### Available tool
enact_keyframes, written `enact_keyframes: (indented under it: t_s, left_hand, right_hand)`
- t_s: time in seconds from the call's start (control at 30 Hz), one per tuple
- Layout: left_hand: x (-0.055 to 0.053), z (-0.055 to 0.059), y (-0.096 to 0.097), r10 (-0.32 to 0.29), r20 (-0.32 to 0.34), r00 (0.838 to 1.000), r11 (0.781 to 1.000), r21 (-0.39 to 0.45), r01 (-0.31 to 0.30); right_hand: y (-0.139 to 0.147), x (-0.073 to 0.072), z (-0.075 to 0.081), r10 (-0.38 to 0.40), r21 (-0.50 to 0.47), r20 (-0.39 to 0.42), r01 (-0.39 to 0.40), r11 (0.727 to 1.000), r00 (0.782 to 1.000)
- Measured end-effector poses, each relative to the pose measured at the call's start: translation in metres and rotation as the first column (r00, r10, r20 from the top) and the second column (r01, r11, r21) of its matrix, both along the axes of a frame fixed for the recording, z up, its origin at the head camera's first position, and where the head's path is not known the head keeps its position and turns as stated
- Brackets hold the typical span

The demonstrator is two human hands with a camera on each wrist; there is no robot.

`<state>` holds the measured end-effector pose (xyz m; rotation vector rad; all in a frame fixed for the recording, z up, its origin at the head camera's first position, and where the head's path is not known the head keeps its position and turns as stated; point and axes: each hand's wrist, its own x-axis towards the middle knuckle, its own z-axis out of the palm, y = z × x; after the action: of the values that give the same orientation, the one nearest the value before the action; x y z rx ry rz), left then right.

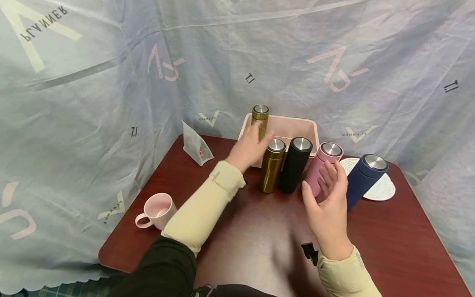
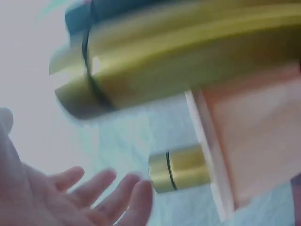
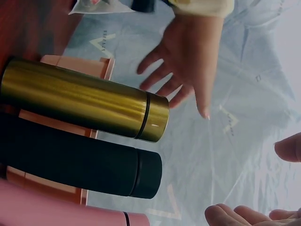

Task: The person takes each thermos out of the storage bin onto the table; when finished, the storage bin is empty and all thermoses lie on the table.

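Observation:
My left hand (image 1: 249,146) is held out with its fingers spread and nothing in its grasp. It is over the near left side of a pink box (image 1: 293,123). Just past its fingertips in the left wrist view, a gold flask (image 2: 181,169) shows above the box's edge, its lower part hidden. Beside this hand stand a nearer gold flask (image 1: 272,169) and a black flask (image 1: 295,167). My right hand (image 1: 328,206), palm turned inward and fingers loosely bent, hovers empty between a pink flask (image 1: 315,173) and a dark blue flask (image 1: 361,181), overlapping the pink one.
On the table's left side stands a pink mug (image 1: 159,210), its handle pointing left. A pale pouch (image 1: 194,144) is at the back left. Partly behind the blue flask lies a white woven mat (image 1: 384,187). Grey printed cloth (image 1: 222,53) hangs round the table's back and sides.

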<state>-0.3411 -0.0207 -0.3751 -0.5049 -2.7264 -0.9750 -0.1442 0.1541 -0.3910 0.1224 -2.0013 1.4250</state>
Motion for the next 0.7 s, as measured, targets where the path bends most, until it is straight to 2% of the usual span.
enact_keyframes:
  t_s: [0.07, 0.1, 0.2, 0.3, 0.47, 0.57, 0.7]
  left_hand:
    - [-0.021, 0.011, -0.004, 0.049, 0.007, 0.999, 0.998, 0.029, -0.049]
    - [-0.033, 0.015, -0.005, 0.074, 0.003, 0.997, 0.997, 0.013, -0.074]
    - [-0.067, 0.020, -0.004, 0.133, 0.018, 0.991, 0.989, -0.070, -0.131]
    - [-0.092, 0.022, -0.001, 0.166, 0.086, 0.982, 0.973, -0.177, -0.149]
    - [-0.119, 0.025, 0.008, 0.173, 0.190, 0.966, 0.955, -0.272, -0.118]
    - [-0.131, 0.025, 0.014, 0.145, 0.208, 0.967, 0.953, -0.291, -0.080]
    - [-0.144, 0.016, 0.018, 0.086, 0.185, 0.979, 0.961, -0.275, -0.032]
  right_hand:
    - [0.001, 0.000, 0.002, 0.003, -0.003, -0.003, -0.003, 1.000, 1.000]
    - [0.001, 0.000, 0.002, 0.005, -0.004, -0.004, -0.005, 1.000, 1.000]
    - [0.003, 0.000, 0.002, 0.005, 0.004, -0.005, -0.005, 1.000, 1.000]
    - [0.003, 0.002, 0.001, 0.004, 0.009, -0.006, -0.004, 1.000, 1.000]
    - [0.003, 0.006, 0.001, -0.003, 0.018, -0.022, 0.003, 1.000, 1.000]
    - [0.003, 0.009, 0.001, -0.011, 0.031, -0.031, 0.012, 0.999, 0.999]
    - [0.004, 0.011, -0.002, -0.028, 0.037, -0.028, 0.029, 0.999, 0.999]
